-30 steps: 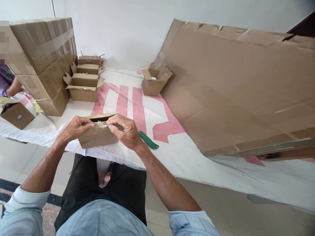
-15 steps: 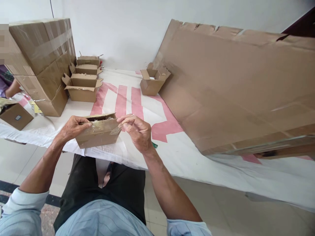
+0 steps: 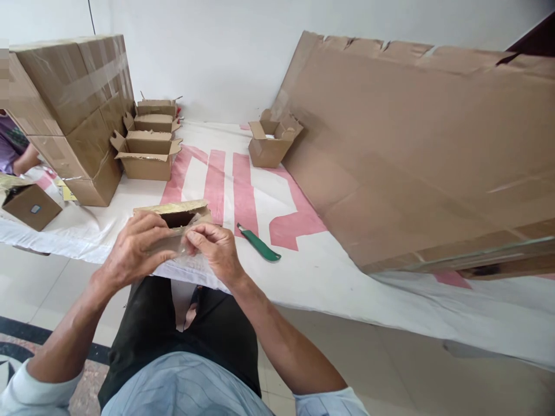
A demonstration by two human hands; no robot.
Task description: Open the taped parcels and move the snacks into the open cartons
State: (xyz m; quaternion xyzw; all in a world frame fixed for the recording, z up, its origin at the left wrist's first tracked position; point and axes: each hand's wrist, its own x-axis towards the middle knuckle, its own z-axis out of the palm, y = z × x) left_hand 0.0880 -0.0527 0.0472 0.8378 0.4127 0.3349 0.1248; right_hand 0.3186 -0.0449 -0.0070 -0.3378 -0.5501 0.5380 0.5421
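A small brown cardboard box point(image 3: 173, 212) sits at the near edge of the white and pink cloth point(image 3: 303, 271), its top partly open. My left hand point(image 3: 132, 248) curls over the box's front face and holds it. My right hand point(image 3: 212, 247) is pinched on a strip of clear tape point(image 3: 187, 249) at the box's front, fingers pressed together beside my left fingertips. A green-handled utility knife point(image 3: 259, 244) lies on the cloth just right of my right hand.
Big taped cartons point(image 3: 69, 110) are stacked at the left, with several small open boxes point(image 3: 147, 156) beside them. Another open box point(image 3: 271, 141) stands near the wall. A large flat cardboard sheet point(image 3: 416, 150) leans at the right. Another person's arm point(image 3: 21, 156) shows far left.
My right hand peeled the tape off to the right, then came back down to the box's front. The box's top now shows an open gap. The knife is uncovered again.
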